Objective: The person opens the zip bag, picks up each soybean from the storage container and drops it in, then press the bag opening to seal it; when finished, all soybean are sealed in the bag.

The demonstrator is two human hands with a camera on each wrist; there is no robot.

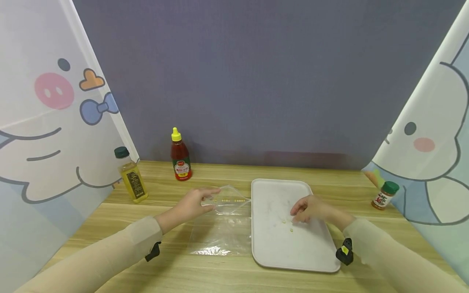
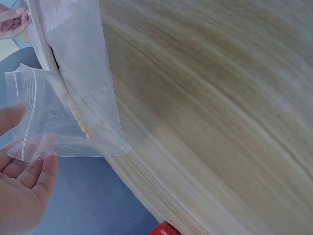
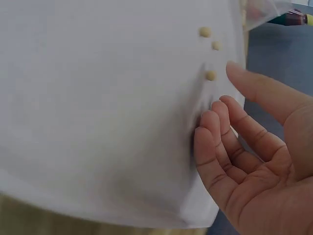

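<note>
A clear zip bag (image 1: 220, 234) lies on the table with its mouth spread apart. My left hand (image 1: 191, 205) holds it at the left end of that mouth, thumb and fingers on either side of the plastic in the left wrist view. Several small yellow beans (image 2: 78, 120) sit in a row inside the bag. Over the white tray (image 1: 272, 252), my right hand (image 3: 259, 161) hovers with relaxed, bent fingers, thumb apart from the fingertips and nothing visible between them. Three loose yellow beans (image 3: 210, 76) lie on the tray close to those fingertips.
Left of the bag stands an oil bottle (image 1: 134, 183) with a dark green cap. A red sauce bottle (image 1: 181, 162) with a yellow top is behind the bag. At the far right is a green-lidded spice jar (image 1: 382, 198). A grey panel (image 1: 256, 89) closes off the back.
</note>
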